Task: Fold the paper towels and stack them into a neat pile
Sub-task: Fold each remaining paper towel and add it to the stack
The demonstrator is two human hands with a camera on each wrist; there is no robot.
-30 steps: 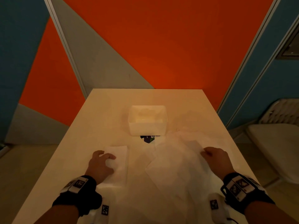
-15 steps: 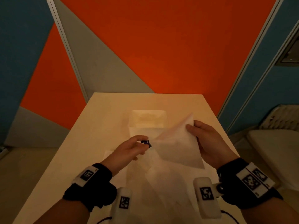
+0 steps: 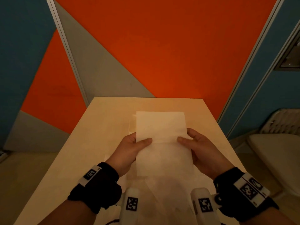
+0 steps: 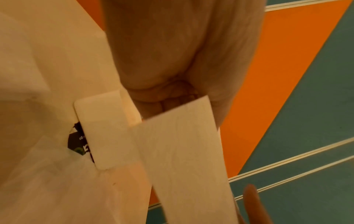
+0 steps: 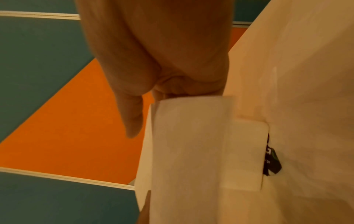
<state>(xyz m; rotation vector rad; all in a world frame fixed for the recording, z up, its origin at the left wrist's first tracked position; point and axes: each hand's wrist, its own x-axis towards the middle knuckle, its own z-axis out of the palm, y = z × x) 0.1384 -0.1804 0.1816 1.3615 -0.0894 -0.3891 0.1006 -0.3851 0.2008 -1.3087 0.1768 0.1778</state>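
A white paper towel is held up flat above the table, spread between both hands. My left hand pinches its left edge with the thumb on top. My right hand pinches the right edge the same way. In the left wrist view the towel runs away from the palm; in the right wrist view the same towel hangs below the curled fingers. More loose towels lie on the table under the held one. The folded towel at the left is mostly hidden behind my left hand.
A white plastic box stands at the table's middle, mostly hidden behind the held towel in the head view, with a small dark label beside it. A pale chair stands right of the table. Orange and teal walls rise behind.
Both hands left the table; the right lifted a towel from the loose heap, the left came off the folded towel and took its other edge. It is now held spread out.
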